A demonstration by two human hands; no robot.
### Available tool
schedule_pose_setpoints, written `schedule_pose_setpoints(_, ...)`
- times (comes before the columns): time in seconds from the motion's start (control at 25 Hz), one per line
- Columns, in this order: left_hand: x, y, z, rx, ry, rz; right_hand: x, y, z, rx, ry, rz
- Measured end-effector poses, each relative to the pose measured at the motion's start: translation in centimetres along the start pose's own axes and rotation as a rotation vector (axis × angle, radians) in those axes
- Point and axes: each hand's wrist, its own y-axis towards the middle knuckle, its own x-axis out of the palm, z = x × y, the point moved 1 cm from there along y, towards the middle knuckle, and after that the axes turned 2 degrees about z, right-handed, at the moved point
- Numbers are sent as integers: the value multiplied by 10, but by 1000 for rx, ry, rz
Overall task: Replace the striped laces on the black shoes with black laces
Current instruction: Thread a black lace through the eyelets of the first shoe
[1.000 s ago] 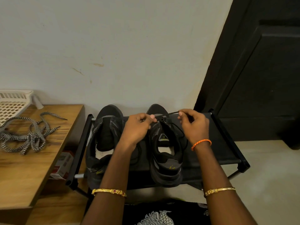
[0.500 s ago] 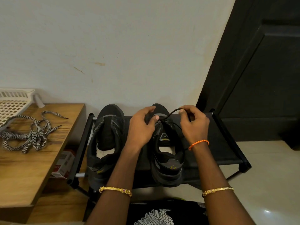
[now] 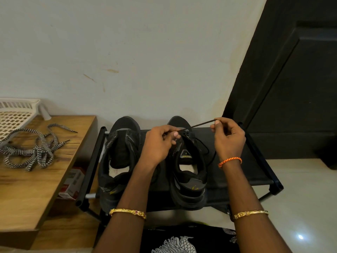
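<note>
While the right hand pinches the black lace taut, left hand pinches it at the right shoe on the rack; striped laces lie on the table.

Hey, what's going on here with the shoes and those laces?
A person is lacing the right-hand black shoe on a black rack. The right hand pinches a black lace and holds it taut, while the left hand grips it at the front eyelets. The other shoe has no lace. The striped laces lie on the wooden table.
</note>
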Motion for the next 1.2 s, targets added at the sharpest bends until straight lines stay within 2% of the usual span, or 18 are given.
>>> schedule_pose_setpoints(0.08, 1, 0, 0, -57, -66, 103, 2, -3, 0, 7, -81, 5)
schedule_pose_setpoints(0.2, 1, -1, 1, -108, -116, 207, 4, -7, -5, -108, -423, -46)
schedule_pose_setpoints(0.24, 1, -1, 0, -91, -73, 189, 6, -9, -8, -185, -490, -148)
schedule_pose_setpoints(0.32, 1, 0, 1, -39, -20, 91, 13, -15, -12, -298, -435, -429)
schedule_pose_setpoints(0.4, 3, 0, 2, -9, -2, 21, 18, -22, -13, -274, -334, -623)
schedule_pose_setpoints(0.44, 4, 0, 2, -13, -3, 23, 20, -23, -13, -238, -302, -650)
schedule_pose_setpoints(0.56, 4, 0, -3, -109, -59, 55, 17, -18, -12, -184, -256, -529)
schedule_pose_setpoints(0.64, 4, 0, -8, -195, 26, -55, 14, -12, -8, -158, -307, -400)
schedule_pose_setpoints(0.72, 9, -2, -11, -208, 188, -192, 13, -10, -3, -121, -390, -351)
schedule_pose_setpoints(0.84, 13, -4, -13, -192, 284, -207, 18, -14, -1, -24, -424, -335)
schedule_pose_setpoints(1.0, 9, -5, -11, -218, 217, -170, 28, -21, -1, -26, -505, -327)
schedule_pose_setpoints(1.2, 3, -3, -12, -394, -32, -190, 36, -26, 0, -40, -590, -400)
